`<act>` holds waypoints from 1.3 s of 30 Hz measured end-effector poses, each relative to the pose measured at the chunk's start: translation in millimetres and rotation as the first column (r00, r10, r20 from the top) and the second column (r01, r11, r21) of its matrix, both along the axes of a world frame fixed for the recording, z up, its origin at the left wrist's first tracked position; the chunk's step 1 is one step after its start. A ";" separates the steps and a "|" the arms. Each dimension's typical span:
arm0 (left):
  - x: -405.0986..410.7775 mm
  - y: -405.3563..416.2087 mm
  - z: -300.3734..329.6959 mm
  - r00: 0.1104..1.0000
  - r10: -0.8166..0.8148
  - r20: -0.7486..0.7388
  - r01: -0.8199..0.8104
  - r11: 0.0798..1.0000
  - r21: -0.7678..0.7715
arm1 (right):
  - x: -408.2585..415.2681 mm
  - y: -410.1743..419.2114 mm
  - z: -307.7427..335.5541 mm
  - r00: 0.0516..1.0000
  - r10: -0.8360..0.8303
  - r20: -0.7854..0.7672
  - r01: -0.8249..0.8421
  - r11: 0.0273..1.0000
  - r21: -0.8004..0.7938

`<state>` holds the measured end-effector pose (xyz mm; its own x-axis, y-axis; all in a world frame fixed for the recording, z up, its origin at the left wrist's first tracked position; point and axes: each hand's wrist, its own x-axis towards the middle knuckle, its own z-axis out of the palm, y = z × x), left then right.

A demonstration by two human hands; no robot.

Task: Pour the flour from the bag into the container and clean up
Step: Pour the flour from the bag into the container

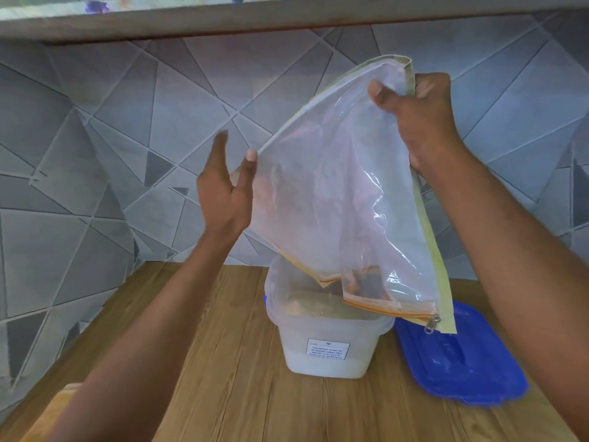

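A clear plastic zip bag (334, 199) with cream edging hangs upside down, its open zipper mouth over the container. My right hand (417, 119) grips the bag's upper corner. My left hand (223, 186) is open beside the bag's left edge, fingers straight, thumb touching the plastic. The bag looks almost empty, with a dusting of flour inside. Below it stands a translucent white container (325, 349) with a label, holding pale flour.
A blue lid (459, 358) dusted with flour lies on the wooden countertop (223, 362) right of the container. A grey geometric tiled wall (95, 154) is behind, and a shelf edge (223, 23) runs overhead. A yellowish board corner (60, 400) shows at lower left.
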<state>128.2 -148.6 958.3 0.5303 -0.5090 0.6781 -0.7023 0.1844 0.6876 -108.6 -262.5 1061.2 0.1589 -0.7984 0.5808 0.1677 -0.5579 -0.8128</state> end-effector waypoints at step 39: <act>-10.0 -14.6 4.2 0.930 0.257 0.261 -0.180 0.941 -0.285 | -13.3 -38.5 -1.0 0.972 -0.141 -0.186 0.111 0.980 -0.165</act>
